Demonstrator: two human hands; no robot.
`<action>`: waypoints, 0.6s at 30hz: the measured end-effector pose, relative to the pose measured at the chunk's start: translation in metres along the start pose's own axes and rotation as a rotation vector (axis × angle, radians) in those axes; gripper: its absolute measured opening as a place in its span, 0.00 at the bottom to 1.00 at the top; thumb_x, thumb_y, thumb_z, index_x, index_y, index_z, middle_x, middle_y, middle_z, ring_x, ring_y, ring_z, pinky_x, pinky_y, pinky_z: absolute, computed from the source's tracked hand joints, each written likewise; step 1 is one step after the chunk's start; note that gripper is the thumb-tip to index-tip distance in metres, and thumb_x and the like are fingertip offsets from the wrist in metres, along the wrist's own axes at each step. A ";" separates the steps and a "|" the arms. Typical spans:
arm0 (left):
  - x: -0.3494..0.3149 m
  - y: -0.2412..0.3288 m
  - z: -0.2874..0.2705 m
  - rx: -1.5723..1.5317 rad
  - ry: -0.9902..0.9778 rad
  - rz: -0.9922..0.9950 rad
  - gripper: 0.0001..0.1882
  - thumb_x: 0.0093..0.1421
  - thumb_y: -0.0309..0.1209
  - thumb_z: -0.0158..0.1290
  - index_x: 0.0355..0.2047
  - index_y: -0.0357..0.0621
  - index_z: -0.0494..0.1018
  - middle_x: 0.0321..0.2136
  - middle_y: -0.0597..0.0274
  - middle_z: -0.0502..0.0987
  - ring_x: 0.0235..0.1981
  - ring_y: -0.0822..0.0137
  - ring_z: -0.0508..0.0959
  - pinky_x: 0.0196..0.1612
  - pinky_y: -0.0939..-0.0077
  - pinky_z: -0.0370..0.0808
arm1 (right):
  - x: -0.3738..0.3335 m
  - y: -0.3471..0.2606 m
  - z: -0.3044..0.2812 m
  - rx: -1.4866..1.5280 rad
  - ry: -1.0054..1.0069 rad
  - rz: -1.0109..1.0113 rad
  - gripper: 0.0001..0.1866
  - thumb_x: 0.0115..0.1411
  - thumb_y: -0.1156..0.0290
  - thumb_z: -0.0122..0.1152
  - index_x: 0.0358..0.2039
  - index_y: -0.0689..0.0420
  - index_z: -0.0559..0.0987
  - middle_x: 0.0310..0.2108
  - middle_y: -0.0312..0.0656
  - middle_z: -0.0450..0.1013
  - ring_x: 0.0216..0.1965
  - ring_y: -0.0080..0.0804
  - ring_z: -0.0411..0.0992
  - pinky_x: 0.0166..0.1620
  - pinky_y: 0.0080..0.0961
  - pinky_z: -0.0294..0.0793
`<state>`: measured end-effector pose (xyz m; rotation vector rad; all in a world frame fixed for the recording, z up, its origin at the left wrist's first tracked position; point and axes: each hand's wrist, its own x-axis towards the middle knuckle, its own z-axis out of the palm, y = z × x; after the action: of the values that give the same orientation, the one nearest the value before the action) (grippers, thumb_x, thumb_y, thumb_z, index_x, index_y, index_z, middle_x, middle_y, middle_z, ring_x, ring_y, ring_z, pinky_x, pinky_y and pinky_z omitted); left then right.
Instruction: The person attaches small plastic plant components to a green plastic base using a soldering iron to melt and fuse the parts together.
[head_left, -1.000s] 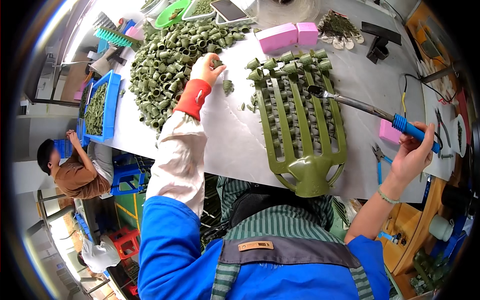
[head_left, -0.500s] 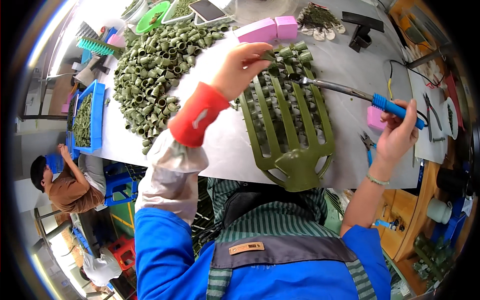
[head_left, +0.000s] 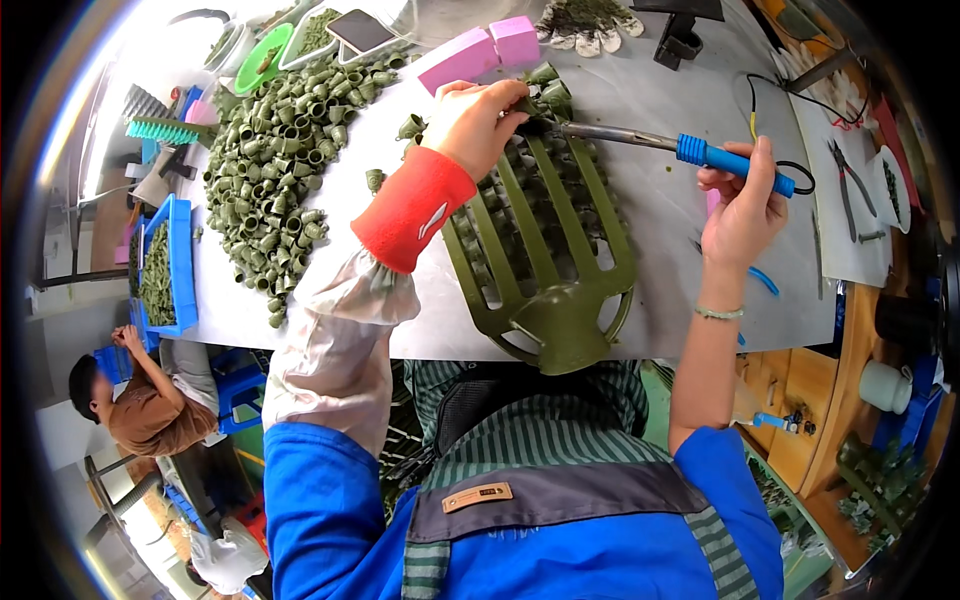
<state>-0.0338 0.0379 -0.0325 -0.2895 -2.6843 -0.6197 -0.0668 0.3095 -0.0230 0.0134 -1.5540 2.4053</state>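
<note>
An olive-green plastic frame with long slats (head_left: 562, 310) lies before me on the table, with rows of small green cups at its far end. Over that far left end is my left hand (head_left: 468, 128), wearing a red wristband. Its thumb and fingertips are closed on a small green cup that they mostly cover. The blue handle of a soldering iron (head_left: 722, 158) is gripped in my right hand (head_left: 742, 215). Its metal shaft points left across the frame, with the tip down among the cups beside my left fingertips.
A big heap of green cups (head_left: 265, 170) covers the table's left. Pink blocks (head_left: 460, 58), a phone (head_left: 362, 32) and a stained glove (head_left: 585, 25) are at the back. Pliers (head_left: 850, 190) lie right, near a black cable. A person (head_left: 160, 400) sits beyond the left edge.
The whole view has shifted, so the table's things appear farther left. My left hand has come right, closer to the iron's tip. The iron stays over the frame in my right hand.
</note>
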 end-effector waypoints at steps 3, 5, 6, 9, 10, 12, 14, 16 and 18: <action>0.001 -0.002 0.003 0.020 0.002 0.008 0.12 0.54 0.29 0.56 0.40 0.44 0.73 0.26 0.58 0.79 0.31 0.56 0.78 0.51 0.64 0.65 | 0.001 0.007 0.002 0.000 -0.008 -0.012 0.17 0.61 0.63 0.56 0.24 0.67 0.76 0.18 0.42 0.73 0.15 0.27 0.72 0.20 0.21 0.74; 0.003 0.001 0.000 0.069 -0.068 -0.038 0.14 0.54 0.30 0.57 0.41 0.44 0.74 0.32 0.57 0.80 0.37 0.60 0.79 0.44 0.71 0.71 | 0.001 0.009 0.002 -0.014 -0.015 -0.012 0.17 0.61 0.63 0.56 0.24 0.67 0.76 0.18 0.42 0.73 0.15 0.27 0.72 0.20 0.21 0.74; 0.003 0.001 0.000 0.069 -0.069 -0.039 0.14 0.54 0.30 0.57 0.41 0.44 0.74 0.32 0.57 0.80 0.37 0.60 0.79 0.44 0.71 0.71 | 0.001 0.008 0.002 -0.019 -0.012 -0.006 0.17 0.61 0.63 0.56 0.24 0.67 0.76 0.18 0.42 0.73 0.14 0.27 0.72 0.20 0.21 0.73; 0.003 0.000 0.000 0.066 -0.056 -0.014 0.14 0.54 0.31 0.58 0.41 0.44 0.74 0.32 0.57 0.80 0.36 0.59 0.79 0.45 0.71 0.70 | 0.001 -0.004 0.000 -0.032 0.006 -0.019 0.17 0.61 0.63 0.56 0.23 0.66 0.76 0.19 0.42 0.73 0.14 0.27 0.71 0.19 0.21 0.72; 0.002 -0.001 0.001 0.075 -0.047 0.002 0.14 0.54 0.31 0.58 0.41 0.45 0.74 0.32 0.57 0.80 0.36 0.59 0.79 0.45 0.70 0.70 | 0.001 -0.009 -0.002 -0.039 0.021 -0.040 0.17 0.61 0.63 0.56 0.23 0.66 0.76 0.19 0.42 0.73 0.13 0.27 0.71 0.18 0.20 0.71; 0.001 -0.003 0.001 0.071 -0.031 0.008 0.14 0.54 0.32 0.58 0.42 0.46 0.75 0.33 0.58 0.80 0.35 0.58 0.79 0.46 0.69 0.69 | 0.000 -0.015 -0.003 -0.046 0.025 -0.038 0.17 0.61 0.63 0.56 0.23 0.66 0.76 0.19 0.41 0.73 0.13 0.27 0.71 0.18 0.20 0.71; -0.004 -0.006 -0.002 0.078 0.011 0.034 0.14 0.54 0.32 0.57 0.41 0.46 0.75 0.33 0.58 0.80 0.36 0.57 0.78 0.49 0.66 0.67 | 0.000 -0.017 -0.007 -0.045 0.026 -0.015 0.17 0.61 0.63 0.56 0.23 0.65 0.77 0.19 0.41 0.74 0.13 0.27 0.71 0.19 0.21 0.71; 0.000 0.015 -0.031 0.043 0.030 -0.018 0.12 0.55 0.32 0.56 0.40 0.44 0.75 0.32 0.58 0.80 0.37 0.58 0.78 0.47 0.66 0.70 | -0.002 -0.022 -0.009 -0.050 0.053 0.008 0.17 0.60 0.62 0.58 0.23 0.65 0.77 0.19 0.41 0.74 0.13 0.26 0.70 0.19 0.20 0.69; -0.003 -0.023 -0.047 -0.245 0.232 -0.134 0.10 0.56 0.29 0.56 0.38 0.41 0.76 0.31 0.58 0.80 0.32 0.66 0.79 0.38 0.75 0.74 | -0.002 -0.024 -0.013 -0.048 0.085 0.003 0.17 0.59 0.62 0.58 0.22 0.65 0.77 0.19 0.41 0.74 0.13 0.25 0.69 0.20 0.18 0.68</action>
<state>-0.0227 -0.0043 -0.0031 -0.0936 -2.4206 -0.9629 -0.0576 0.3299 -0.0071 -0.1005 -1.5742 2.3379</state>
